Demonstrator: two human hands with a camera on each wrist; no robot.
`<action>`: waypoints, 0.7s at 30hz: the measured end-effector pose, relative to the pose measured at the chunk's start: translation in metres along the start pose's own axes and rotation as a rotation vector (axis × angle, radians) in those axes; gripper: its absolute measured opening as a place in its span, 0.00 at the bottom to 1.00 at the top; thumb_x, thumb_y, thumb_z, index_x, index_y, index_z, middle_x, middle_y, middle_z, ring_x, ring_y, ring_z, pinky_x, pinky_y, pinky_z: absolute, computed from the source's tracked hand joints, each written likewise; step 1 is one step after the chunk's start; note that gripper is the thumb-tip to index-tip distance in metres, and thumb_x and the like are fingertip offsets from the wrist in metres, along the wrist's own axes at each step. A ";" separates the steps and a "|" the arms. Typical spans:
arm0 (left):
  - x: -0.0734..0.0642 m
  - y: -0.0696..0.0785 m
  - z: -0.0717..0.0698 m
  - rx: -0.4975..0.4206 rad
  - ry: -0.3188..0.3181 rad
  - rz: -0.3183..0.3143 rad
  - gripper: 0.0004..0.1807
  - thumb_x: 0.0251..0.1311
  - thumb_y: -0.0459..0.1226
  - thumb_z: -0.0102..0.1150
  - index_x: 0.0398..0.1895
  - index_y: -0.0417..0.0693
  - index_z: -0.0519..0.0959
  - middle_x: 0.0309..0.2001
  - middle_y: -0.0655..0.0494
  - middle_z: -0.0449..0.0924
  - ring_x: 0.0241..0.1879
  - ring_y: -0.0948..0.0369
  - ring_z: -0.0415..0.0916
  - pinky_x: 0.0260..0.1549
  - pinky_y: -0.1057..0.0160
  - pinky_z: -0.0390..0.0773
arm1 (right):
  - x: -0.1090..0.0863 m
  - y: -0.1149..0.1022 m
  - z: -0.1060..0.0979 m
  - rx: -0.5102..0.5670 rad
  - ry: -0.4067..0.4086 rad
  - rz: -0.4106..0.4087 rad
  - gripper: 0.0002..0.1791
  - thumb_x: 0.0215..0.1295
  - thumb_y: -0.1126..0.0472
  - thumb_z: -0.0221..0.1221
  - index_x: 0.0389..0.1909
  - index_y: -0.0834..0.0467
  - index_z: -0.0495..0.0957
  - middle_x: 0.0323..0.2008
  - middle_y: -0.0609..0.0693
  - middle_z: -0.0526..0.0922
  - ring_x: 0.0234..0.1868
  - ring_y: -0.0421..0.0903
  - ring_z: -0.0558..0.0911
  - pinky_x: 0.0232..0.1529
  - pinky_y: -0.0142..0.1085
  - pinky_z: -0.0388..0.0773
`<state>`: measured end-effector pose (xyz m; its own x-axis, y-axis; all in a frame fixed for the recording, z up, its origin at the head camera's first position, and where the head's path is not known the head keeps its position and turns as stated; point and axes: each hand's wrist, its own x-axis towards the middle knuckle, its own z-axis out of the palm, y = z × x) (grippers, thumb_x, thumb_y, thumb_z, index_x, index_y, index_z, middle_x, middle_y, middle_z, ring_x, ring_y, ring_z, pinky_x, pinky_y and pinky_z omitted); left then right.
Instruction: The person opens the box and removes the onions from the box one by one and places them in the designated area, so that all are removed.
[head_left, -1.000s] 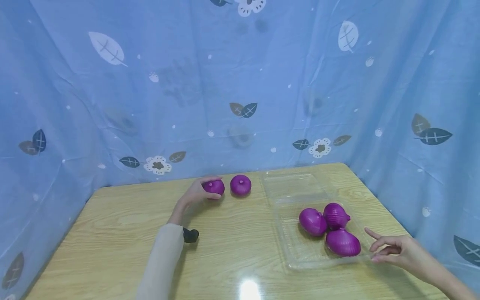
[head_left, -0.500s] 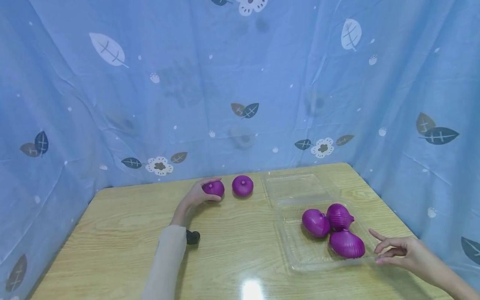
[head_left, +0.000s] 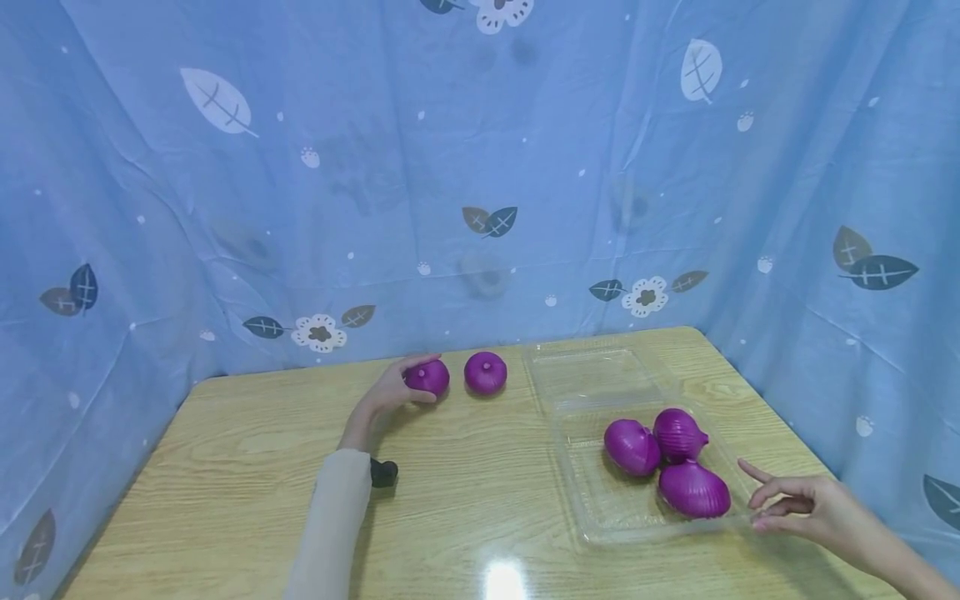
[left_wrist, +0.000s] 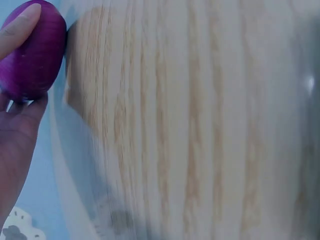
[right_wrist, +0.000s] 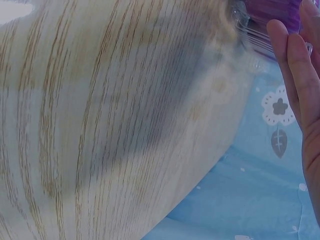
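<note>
My left hand (head_left: 388,388) grips a purple onion (head_left: 430,378) near the table's back edge, thumb on one side and fingers on the other. In the left wrist view that onion (left_wrist: 35,55) is at the upper left, partly covered by the thumb. Just right of it, apart, sits a second onion (head_left: 485,372). A clear plastic container (head_left: 592,525) lies at the right with its lid (head_left: 588,371) folded back. Inside are three onions (head_left: 694,489), close together. My right hand (head_left: 813,508) holds the container's near right rim between thumb and bent fingers; the exact contact is hard to see.
The wooden table (head_left: 247,475) carries everything, with a bright light reflection at its front. A blue patterned curtain (head_left: 405,167) surrounds its back and sides. A black object (head_left: 384,474) sits at my left wrist, by the sleeve (head_left: 330,525).
The whole head view has shifted slightly. Both hands keep nearly the same place, the left on its onion and the right at the container's rim.
</note>
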<state>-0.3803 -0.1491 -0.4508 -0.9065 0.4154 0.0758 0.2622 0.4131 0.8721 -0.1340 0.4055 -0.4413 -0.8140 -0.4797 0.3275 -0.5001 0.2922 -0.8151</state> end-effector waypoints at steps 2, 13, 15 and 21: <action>-0.001 0.000 -0.001 -0.007 -0.001 -0.014 0.43 0.44 0.28 0.72 0.68 0.49 0.67 0.71 0.40 0.54 0.66 0.40 0.57 0.63 0.42 0.61 | 0.000 0.000 0.000 0.009 -0.003 0.009 0.18 0.51 0.83 0.60 0.38 0.60 0.81 0.52 0.30 0.78 0.34 0.37 0.85 0.29 0.28 0.81; 0.001 -0.003 -0.003 0.011 -0.012 -0.025 0.50 0.44 0.28 0.73 0.73 0.49 0.59 0.71 0.40 0.55 0.66 0.39 0.58 0.65 0.41 0.58 | 0.000 0.000 0.000 -0.022 -0.002 0.010 0.19 0.52 0.82 0.60 0.38 0.58 0.82 0.42 0.37 0.84 0.34 0.35 0.85 0.29 0.27 0.81; 0.001 -0.004 -0.003 -0.002 -0.009 -0.035 0.50 0.44 0.29 0.73 0.73 0.49 0.59 0.71 0.40 0.55 0.66 0.40 0.58 0.65 0.42 0.59 | 0.000 0.000 0.000 -0.023 -0.001 0.005 0.19 0.51 0.83 0.60 0.38 0.58 0.82 0.46 0.34 0.82 0.34 0.35 0.85 0.29 0.27 0.81; 0.000 0.000 -0.005 -0.041 0.008 -0.042 0.48 0.44 0.28 0.73 0.71 0.49 0.61 0.72 0.44 0.56 0.68 0.42 0.55 0.65 0.43 0.58 | 0.000 0.000 0.000 -0.017 -0.001 0.006 0.18 0.50 0.83 0.60 0.37 0.60 0.81 0.57 0.26 0.71 0.33 0.37 0.85 0.28 0.27 0.81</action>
<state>-0.3818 -0.1530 -0.4489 -0.9189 0.3922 0.0422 0.2102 0.3965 0.8936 -0.1333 0.4052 -0.4412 -0.8167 -0.4790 0.3218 -0.5000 0.3090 -0.8090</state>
